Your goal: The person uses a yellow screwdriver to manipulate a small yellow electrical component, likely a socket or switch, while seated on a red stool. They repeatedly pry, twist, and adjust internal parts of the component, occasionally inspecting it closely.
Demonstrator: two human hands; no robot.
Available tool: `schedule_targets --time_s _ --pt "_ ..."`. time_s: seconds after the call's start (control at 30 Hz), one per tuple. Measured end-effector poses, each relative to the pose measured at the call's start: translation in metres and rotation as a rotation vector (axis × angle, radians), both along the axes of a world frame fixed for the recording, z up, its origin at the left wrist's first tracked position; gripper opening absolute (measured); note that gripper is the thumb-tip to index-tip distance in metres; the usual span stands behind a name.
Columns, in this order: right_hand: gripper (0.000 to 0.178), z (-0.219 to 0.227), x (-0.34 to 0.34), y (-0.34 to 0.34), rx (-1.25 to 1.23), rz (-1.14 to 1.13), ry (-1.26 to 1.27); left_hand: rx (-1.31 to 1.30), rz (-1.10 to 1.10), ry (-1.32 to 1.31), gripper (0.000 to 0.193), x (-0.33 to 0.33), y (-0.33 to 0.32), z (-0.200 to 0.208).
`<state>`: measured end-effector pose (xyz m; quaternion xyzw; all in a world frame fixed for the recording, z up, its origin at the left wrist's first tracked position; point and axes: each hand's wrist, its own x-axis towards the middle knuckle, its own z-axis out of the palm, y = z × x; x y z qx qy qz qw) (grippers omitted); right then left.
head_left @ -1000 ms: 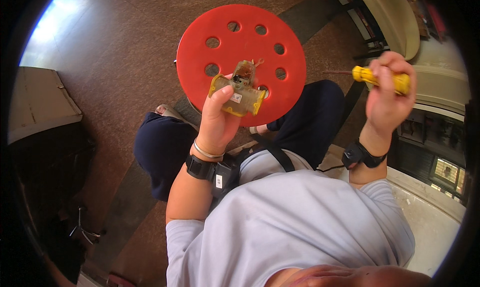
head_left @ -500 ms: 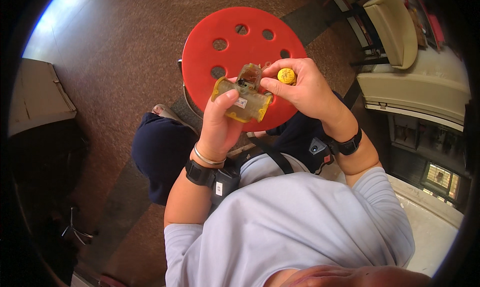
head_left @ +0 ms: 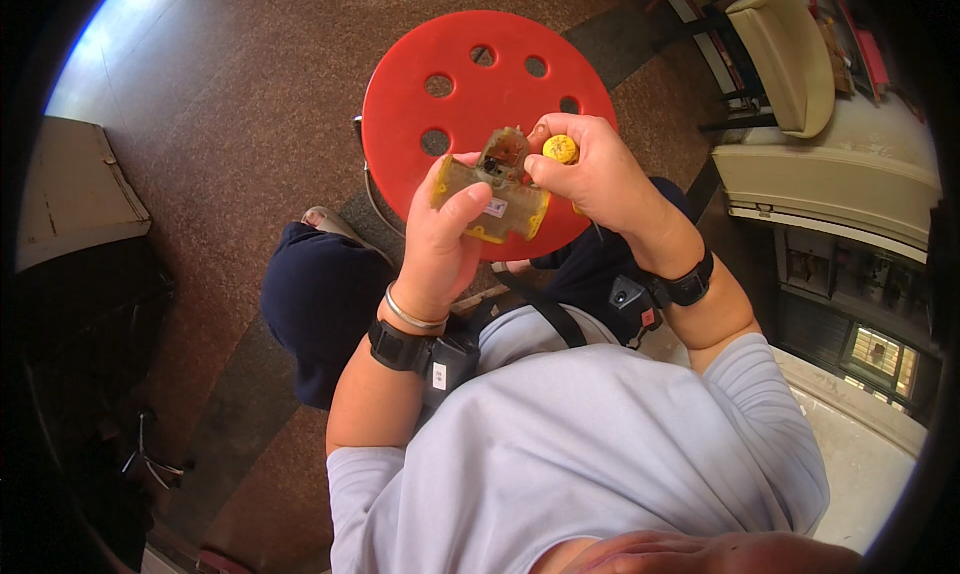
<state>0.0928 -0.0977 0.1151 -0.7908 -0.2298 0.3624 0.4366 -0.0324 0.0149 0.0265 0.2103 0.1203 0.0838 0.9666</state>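
My left hand (head_left: pixel 445 236) is closed around a grey plastic casing (head_left: pixel 515 212) with yellow edges, its thumb pressed on the front beside a small white label. From the casing rises a narrower section (head_left: pixel 503 152) with a reddish-brown inside and a dark part at its base. My right hand (head_left: pixel 600 174) is closed beside that section, thumb and fingertips close to its edge. Tucked in this hand is a yellow-handled screwdriver (head_left: pixel 560 150), its round end facing up and a thin shaft showing below the hand. What the right fingertips pinch is partly hidden.
Below my hands stands a round red stool (head_left: pixel 400 104) with several holes in its seat. A cream chair (head_left: pixel 790 62) is at the far right, with a pale cabinet (head_left: pixel 820 199) nearer. Another pale box-like piece (head_left: pixel 85 189) stands at the left on the brown floor (head_left: pixel 240 104).
The casing has shifted slightly right and tilted, showing more of its brown inside. My right hand has moved a little left and turned, and the screwdriver's shaft now shows beneath it.
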Motion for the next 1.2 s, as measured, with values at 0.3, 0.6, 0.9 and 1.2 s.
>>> schedule_targets --time_s 0.3,0.6,0.9,1.2 --pt "0.008 0.000 0.000 -0.002 -0.006 0.005 0.001 -0.016 -0.041 -0.018 0.037 0.000 -0.002 -0.005" --pt "0.011 0.000 0.001 -0.003 0.075 0.013 0.015 -0.130 -0.039 -0.004 0.038 0.001 -0.001 0.002" --pt "0.011 0.000 0.002 -0.007 0.070 0.000 0.055 -0.099 -0.045 -0.053 0.039 0.002 -0.002 -0.006" --pt "0.010 -0.002 0.003 -0.008 0.085 0.022 0.055 0.008 -0.029 -0.066 0.041 0.003 -0.001 -0.010"
